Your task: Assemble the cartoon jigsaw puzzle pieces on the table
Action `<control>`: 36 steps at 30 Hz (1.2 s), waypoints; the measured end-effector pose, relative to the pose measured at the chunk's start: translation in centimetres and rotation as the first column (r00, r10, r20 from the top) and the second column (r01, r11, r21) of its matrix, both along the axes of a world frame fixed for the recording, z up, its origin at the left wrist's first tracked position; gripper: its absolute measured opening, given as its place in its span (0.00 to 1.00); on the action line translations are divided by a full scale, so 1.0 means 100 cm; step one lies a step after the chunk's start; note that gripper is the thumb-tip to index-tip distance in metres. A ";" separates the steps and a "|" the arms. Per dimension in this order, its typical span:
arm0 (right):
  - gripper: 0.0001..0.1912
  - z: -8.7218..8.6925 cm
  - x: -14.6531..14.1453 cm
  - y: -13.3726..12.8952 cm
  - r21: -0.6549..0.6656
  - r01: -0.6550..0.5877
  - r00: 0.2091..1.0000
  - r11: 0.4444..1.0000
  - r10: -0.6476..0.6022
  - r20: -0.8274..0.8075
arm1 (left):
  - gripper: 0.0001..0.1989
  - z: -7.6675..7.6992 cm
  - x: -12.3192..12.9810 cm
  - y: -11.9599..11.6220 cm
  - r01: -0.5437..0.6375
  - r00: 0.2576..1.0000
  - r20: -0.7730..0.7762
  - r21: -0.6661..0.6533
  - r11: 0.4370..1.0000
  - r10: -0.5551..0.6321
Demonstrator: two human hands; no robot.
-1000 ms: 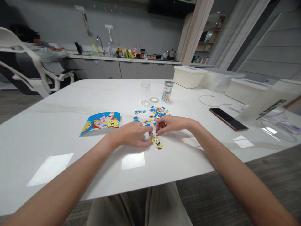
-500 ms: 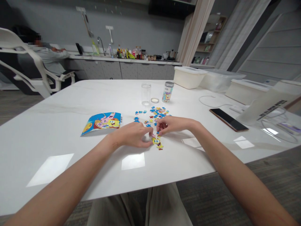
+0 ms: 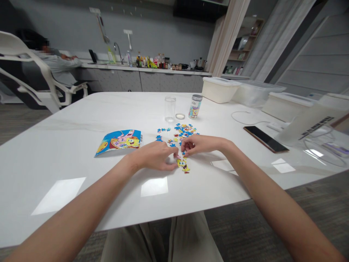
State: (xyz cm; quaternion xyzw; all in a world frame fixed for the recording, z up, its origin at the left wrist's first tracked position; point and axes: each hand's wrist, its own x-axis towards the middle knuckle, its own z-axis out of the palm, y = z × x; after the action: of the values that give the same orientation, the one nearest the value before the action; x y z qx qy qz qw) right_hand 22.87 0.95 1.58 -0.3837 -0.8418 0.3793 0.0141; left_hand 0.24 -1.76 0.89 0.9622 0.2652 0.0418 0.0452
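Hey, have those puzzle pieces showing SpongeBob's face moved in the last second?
No, not visibly. SpongeBob's face pieces keep their place relative to the round lid; both drift slightly right in view, suggesting camera movement.

Loose puzzle pieces (image 3: 185,129) partly hidden behind the right fingers (image 3: 188,141)

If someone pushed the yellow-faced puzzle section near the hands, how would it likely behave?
The yellow-faced puzzle section would probably slide easily, since it lies flat on a glossy tabletop. It looks light, being small and thin. It might shift or split unevenly, as its outline is narrow and irregular; how firmly any pieces interlock can't be seen.
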 end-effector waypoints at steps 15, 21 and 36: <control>0.10 0.005 0.001 -0.002 -0.018 -0.009 1.000 1.000 0.010 0.025 | 0.14 -0.002 0.000 0.001 0.000 1.000 0.002 0.008 1.000 0.000; 0.11 0.008 0.002 0.000 -0.060 -0.004 0.998 0.998 0.000 -0.064 | 0.15 -0.001 0.000 0.000 -0.002 1.000 -0.004 -0.002 1.000 0.002; 0.08 0.008 0.002 0.000 -0.053 -0.014 0.996 0.999 0.009 -0.087 | 0.15 0.000 0.000 -0.001 -0.006 1.000 -0.007 0.007 1.000 0.006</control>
State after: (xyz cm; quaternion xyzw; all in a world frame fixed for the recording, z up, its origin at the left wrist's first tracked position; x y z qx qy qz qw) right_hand 23.10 1.00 2.42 -0.3623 -0.8322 0.4181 0.0383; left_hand 0.24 -1.85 0.85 0.9617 0.2681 0.0394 0.0408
